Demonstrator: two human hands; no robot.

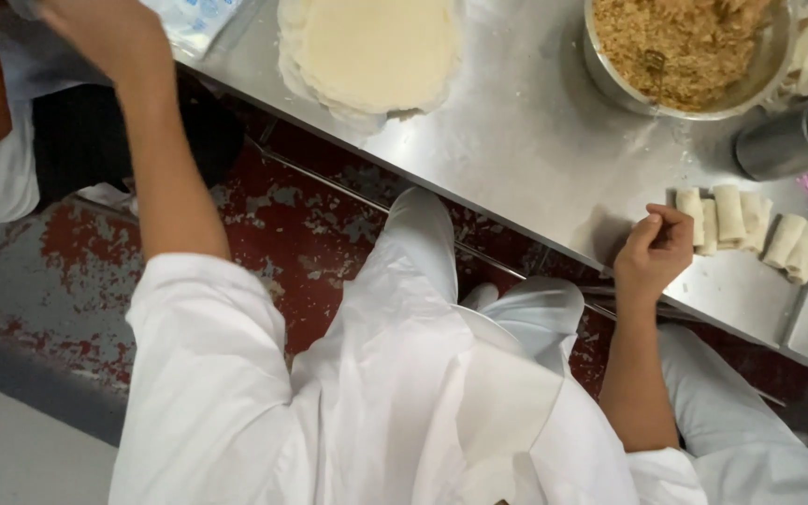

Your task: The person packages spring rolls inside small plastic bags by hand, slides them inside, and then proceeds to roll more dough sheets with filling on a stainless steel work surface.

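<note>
Right hand [655, 251] is seen loosely curled at the edge of the steel table [535, 150], fingers [673, 217] bent together with thumb tip meeting them, nothing clearly pinched between, though something tiny could be hidden in there. The finished rolls [755, 234] are lined up just past the fingertips, the nearest one practically touching the knuckles, so a careless flick could knock that end roll crooked or get it unwrapped. Left hand [95, 28] is raised up at the far corner near a plastic packet [196, 19], partly cut off by the frame, so whether its fingers are apart or closed can't be told. The wrapper stack [371, 51] is well away from both sets of fingers and left uncovered, so drying and cracking might be expected. The filling bowl [689, 51] with a fork [655, 65] stuck in is sat beyond the rolls, next to a metal cup [797, 136]; an over-reach across could get rolls squashed
</note>
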